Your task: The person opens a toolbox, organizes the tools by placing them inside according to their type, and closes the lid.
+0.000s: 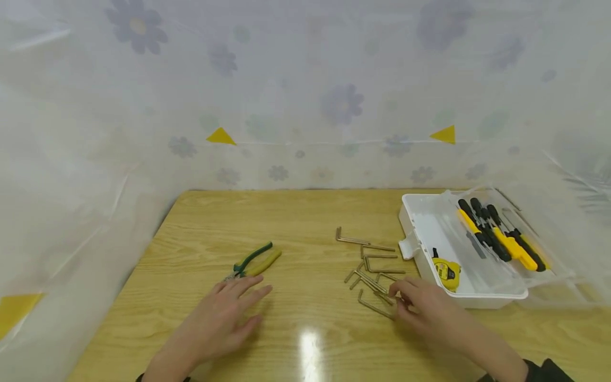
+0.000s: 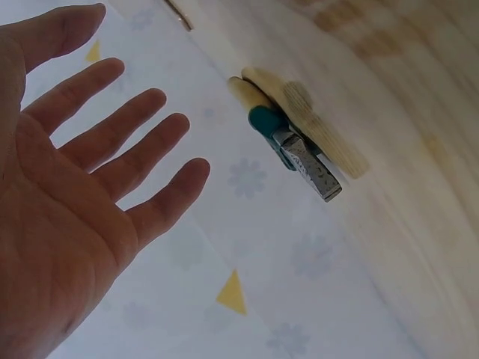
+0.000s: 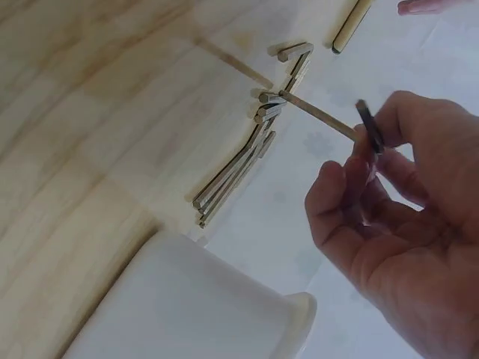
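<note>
My left hand (image 1: 221, 313) hovers palm down over the table, fingers spread and holding nothing. Just beyond its fingertips lie pliers with one green and one yellow handle (image 1: 267, 263); the left wrist view shows their metal nose (image 2: 310, 168). With thumb and fingers my right hand (image 1: 425, 307) pinches an L-shaped hex key (image 3: 322, 116) by its bent end, its long arm reaching down toward the table. Several more brass-coloured hex keys (image 1: 382, 257) lie loosely scattered beside that hand, some crossing one another.
A white toolbox (image 1: 420, 249) stands on the right with its clear lid folded back. Inside sits a yellow tape measure (image 1: 447, 274); black and yellow screwdrivers (image 1: 513, 249) lie on the lid side. Flowered plastic sheeting (image 1: 305, 95) hangs behind the wooden table (image 1: 296, 212).
</note>
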Tool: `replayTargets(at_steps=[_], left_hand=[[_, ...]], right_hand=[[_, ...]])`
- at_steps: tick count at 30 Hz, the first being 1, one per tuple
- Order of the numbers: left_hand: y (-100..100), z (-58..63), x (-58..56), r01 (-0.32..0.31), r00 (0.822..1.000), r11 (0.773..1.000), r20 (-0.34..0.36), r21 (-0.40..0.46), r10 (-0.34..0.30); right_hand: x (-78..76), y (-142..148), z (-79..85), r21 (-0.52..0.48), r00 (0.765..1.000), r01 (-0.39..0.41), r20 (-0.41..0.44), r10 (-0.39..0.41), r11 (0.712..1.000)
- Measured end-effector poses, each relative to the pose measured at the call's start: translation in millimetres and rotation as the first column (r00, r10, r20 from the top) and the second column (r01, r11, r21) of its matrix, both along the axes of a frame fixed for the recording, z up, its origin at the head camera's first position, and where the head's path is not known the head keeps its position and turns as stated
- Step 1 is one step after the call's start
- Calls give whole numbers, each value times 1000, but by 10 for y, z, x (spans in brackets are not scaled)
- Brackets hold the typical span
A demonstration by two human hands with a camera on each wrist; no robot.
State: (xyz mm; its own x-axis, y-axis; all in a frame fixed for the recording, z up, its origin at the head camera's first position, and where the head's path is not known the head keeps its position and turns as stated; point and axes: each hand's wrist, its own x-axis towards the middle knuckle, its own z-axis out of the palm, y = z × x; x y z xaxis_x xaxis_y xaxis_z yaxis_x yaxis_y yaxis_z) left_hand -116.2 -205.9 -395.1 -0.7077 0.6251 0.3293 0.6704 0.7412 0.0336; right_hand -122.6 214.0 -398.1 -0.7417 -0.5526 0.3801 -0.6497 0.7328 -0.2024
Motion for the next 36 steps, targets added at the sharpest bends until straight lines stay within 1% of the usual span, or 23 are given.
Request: replayTargets(at_steps=[3,7,10,13,17,20,23,24,26,29,31,34,36], left_hand=[[4,-2,-4,5,1000,1000,1,-1,-5],[13,-3,-4,4,1000,1000,12,-3,-4],[13,-8,-1,2,1000,1000,6,-2,-2],[10,-10,-3,0,1000,1000,1,2,0],[3,-11,-3,-4,1000,1000,12,2,4],[-4,-15,3,-4,1000,1000,16,-1,4],[-6,-16,8,-1,1000,1000,16,0,1],[-4,-14,8,0,1000,1000,18,0,0],[-1,-13,7,-1,1000,1000,18,-1,1],[6,-11,2,0,1000,1000,20,0,0],[12,-9,-3,5,1000,1000,20,3,-5],[24,-7,-12,20,999,1000,28,4,-20],[38,-8,-19,32,998,999,47,-4,-32]], right_hand=[[-18,2,-41,-97,994,-75,-85,67,992],[-16,-17,-12,-211,988,-146,-76,132,966],[-21,-43,8,-282,986,-167,-73,152,945],[-38,-61,8,-306,983,-182,-92,161,934],[-55,-66,-13,-292,975,-208,-137,174,933],[-43,-63,-13,-243,978,-188,-134,159,952],[-17,-37,12,-157,987,-138,-106,122,978],[-13,-20,21,-140,989,-125,-100,112,982],[-8,18,36,-117,987,-116,-129,100,986],[-12,81,64,-157,974,-128,-204,94,979],[-8,124,105,-192,961,-124,-268,70,973],[9,212,206,-236,949,-75,-315,-4,969],[22,296,275,-261,940,-30,-335,-61,965]])
